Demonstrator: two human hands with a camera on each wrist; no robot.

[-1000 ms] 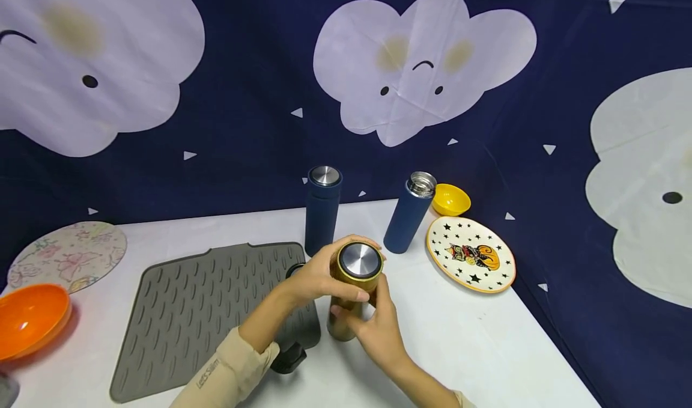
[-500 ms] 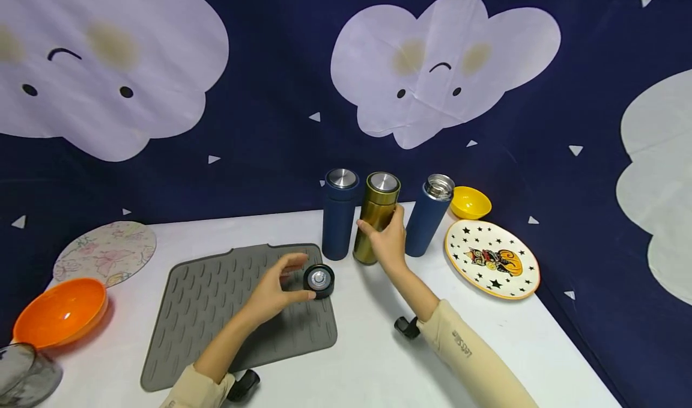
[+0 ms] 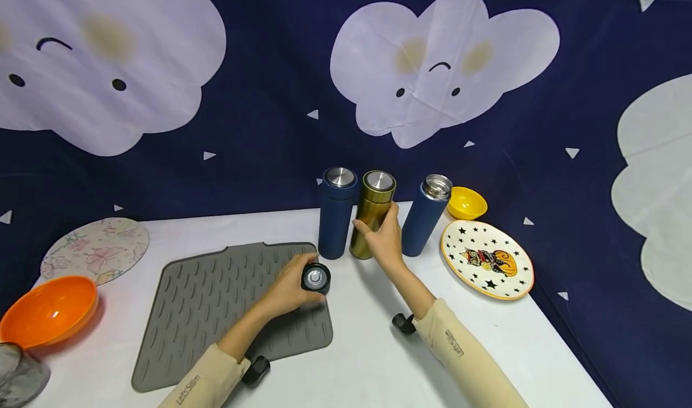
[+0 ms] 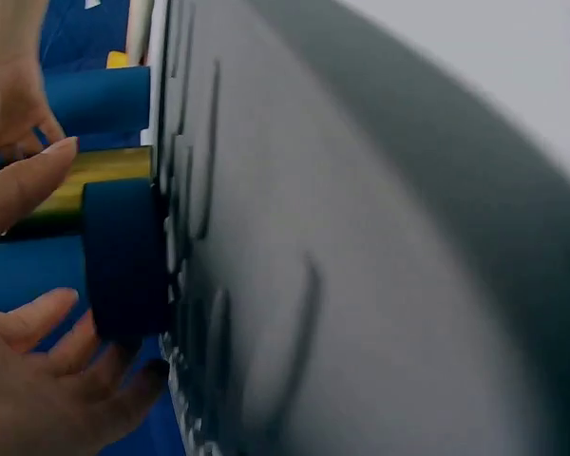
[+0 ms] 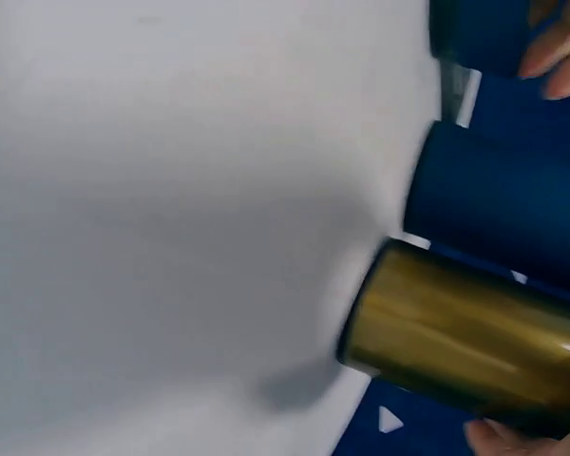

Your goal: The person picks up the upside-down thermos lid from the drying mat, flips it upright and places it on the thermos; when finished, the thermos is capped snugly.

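In the head view my right hand (image 3: 385, 240) grips a gold thermos (image 3: 370, 216) around its middle. The thermos stands upright with its steel-topped lid on. My left hand (image 3: 292, 285) curves its fingers and thumb round a dark blue thermos lid (image 3: 316, 278), inside facing up, at the right edge of the grey mat. The left wrist view has the lid (image 4: 123, 256) between thumb and fingers. Just left of the gold thermos is a lidded blue thermos (image 3: 335, 222). To its right, a lidless blue thermos (image 3: 424, 219) shows its steel mouth.
The grey ridged mat (image 3: 216, 318) lies at the left. Beyond it are an orange bowl (image 3: 54, 318), a smoky glass (image 3: 24, 378) and a floral round board (image 3: 103, 246). At the right are a star-patterned plate (image 3: 465, 240) and a yellow bowl (image 3: 467, 204).
The gold thermos moved from the front to between the blue ones in the right hand. The left hand left it, went to the lid on the mat and closed round it.
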